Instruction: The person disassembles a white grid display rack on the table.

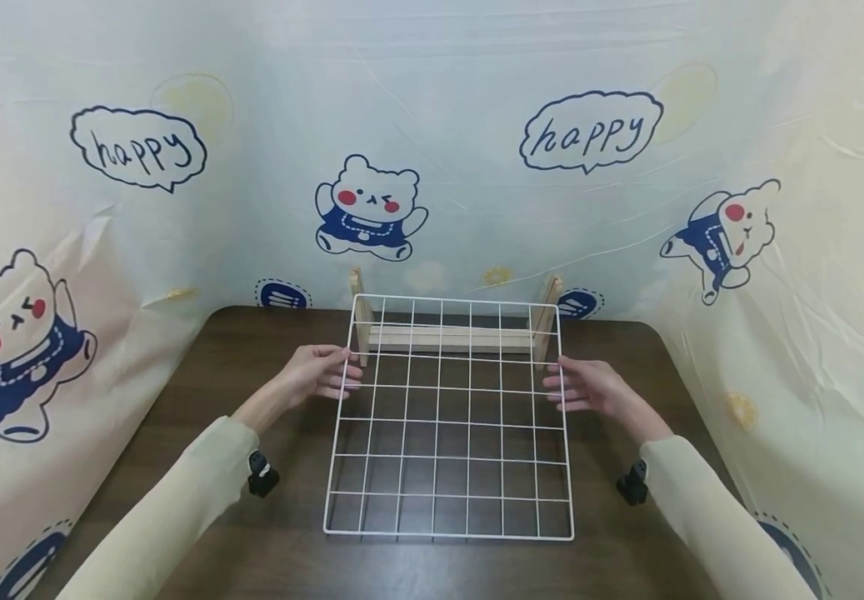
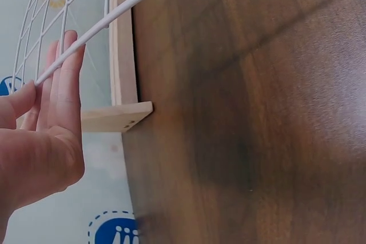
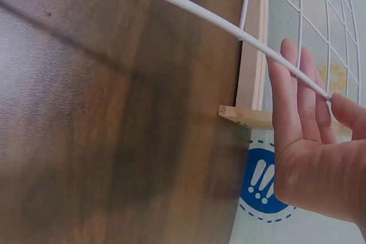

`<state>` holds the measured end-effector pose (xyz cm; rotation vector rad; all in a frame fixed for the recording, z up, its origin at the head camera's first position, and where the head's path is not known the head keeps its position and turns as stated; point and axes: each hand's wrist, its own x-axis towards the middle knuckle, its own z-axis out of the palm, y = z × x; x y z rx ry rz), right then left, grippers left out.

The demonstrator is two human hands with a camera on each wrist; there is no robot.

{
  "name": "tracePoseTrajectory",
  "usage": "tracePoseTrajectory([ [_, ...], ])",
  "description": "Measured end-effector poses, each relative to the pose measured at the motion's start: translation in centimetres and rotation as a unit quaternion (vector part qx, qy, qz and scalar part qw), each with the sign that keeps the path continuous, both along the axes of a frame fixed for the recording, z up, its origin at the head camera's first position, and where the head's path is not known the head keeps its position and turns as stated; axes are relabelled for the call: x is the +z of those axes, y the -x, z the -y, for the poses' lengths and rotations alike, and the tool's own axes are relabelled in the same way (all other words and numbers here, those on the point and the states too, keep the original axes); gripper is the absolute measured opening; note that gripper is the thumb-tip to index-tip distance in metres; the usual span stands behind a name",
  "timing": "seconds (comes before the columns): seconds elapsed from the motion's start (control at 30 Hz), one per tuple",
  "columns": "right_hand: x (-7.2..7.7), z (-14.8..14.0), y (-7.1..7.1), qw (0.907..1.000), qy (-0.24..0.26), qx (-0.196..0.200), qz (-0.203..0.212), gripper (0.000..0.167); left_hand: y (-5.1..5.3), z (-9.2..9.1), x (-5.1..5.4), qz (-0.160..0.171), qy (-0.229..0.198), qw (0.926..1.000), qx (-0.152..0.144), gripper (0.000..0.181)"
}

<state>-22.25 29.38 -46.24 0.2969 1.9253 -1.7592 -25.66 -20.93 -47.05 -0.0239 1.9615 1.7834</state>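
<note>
A white wire grid panel [image 1: 437, 423] is held between both hands, tilted, its far edge in front of a wooden stand [image 1: 450, 339]. My left hand [image 1: 319, 372] pinches the panel's left edge rod between thumb and fingers; in the left wrist view the hand [image 2: 51, 124] has its other fingers extended behind the rod [image 2: 123, 7]. On the opposite side my right hand [image 1: 589, 386] pinches the right edge rod. The right wrist view shows that hand [image 3: 314, 141] with thumb on the rod [image 3: 200, 11] and fingers stretched behind it.
The brown wooden table [image 1: 252, 533] extends under the panel and to both sides. A printed cloth [image 1: 469, 225] with bears and "happy" bubbles hangs behind the table and along its sides. The stand's upright end [image 2: 117, 117] rests near the table's back edge.
</note>
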Motion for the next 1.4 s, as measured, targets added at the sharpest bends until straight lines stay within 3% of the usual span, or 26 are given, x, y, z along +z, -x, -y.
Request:
tracePoseTrajectory([
  [0.3,-1.5,-0.3,-1.0,0.9998,0.013,0.011,0.010,0.047,-0.9,0.2,-1.5,0.020,-0.003,0.9997,-0.010,0.045],
  [0.67,-3.1,-0.1,-1.5,0.9994,-0.007,0.006,0.034,0.057,-1.7,0.2,-3.4,0.038,-0.004,0.9992,-0.010,0.047],
  [1.03,-4.4,-0.3,-1.9,0.9983,0.003,0.015,0.057,0.052,-2.3,-0.1,-5.1,0.054,0.002,0.9985,-0.004,0.048],
  [1.4,-5.1,0.1,-2.4,0.9978,-0.008,0.012,0.064,0.047,-2.8,-0.1,-5.9,0.070,0.016,0.9974,-0.003,0.046],
])
